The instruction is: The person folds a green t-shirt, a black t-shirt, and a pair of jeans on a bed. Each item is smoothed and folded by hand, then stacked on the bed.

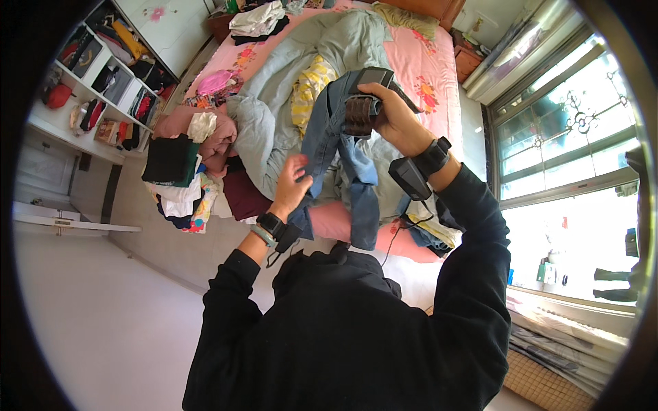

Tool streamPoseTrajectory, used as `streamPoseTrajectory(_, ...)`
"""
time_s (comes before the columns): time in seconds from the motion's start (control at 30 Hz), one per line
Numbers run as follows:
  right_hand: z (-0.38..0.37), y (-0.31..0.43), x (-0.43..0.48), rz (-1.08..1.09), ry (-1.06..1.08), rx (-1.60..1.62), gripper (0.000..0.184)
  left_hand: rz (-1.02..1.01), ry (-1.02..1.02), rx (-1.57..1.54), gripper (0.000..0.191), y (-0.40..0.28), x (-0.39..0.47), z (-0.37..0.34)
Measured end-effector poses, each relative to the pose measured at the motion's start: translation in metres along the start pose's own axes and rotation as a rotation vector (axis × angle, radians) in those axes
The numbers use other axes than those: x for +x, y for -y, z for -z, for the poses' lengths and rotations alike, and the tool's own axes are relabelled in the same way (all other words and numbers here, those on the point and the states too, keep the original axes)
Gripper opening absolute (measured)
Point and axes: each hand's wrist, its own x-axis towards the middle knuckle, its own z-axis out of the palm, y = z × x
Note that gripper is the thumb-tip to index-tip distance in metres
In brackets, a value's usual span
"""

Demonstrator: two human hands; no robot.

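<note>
Blue denim jeans (325, 123) hang by the waist from my right hand (398, 120), with their legs trailing down over the near edge of the bed. A brown, leather-looking band (358, 117) shows at the waistband beside my fingers. A dark flat piece (374, 78) lies at the top of the waist; I cannot tell what it is. My left hand (293, 187) is next to one trouser leg, fingers apart and slightly blurred. Whether its fingertips touch the denim is unclear. Under the jeans lies a rumpled grey-green quilt (267, 128).
The bed has a pink floral sheet (411, 56). Folded clothes (172, 162) are stacked at its left corner, and more garments (432, 234) lie at the right corner. An open wardrobe (97, 77) with filled shelves stands left. A barred window (565, 123) is at right.
</note>
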Motion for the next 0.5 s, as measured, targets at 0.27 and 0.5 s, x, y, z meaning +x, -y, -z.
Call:
streamPoseTrajectory(0.27, -0.136, -0.051, -0.038, 0.08, 0.393, -0.006, 0.02, -0.181, -0.096, 0.149, 0.038, -0.011, -0.056, 0.051)
streamPoseTrajectory(0.5, -0.209, -0.069, -0.07, 0.155, 0.405, 0.097, 0.019, -0.38, -0.414, 0.306, 0.023, -0.031, -0.104, 0.127)
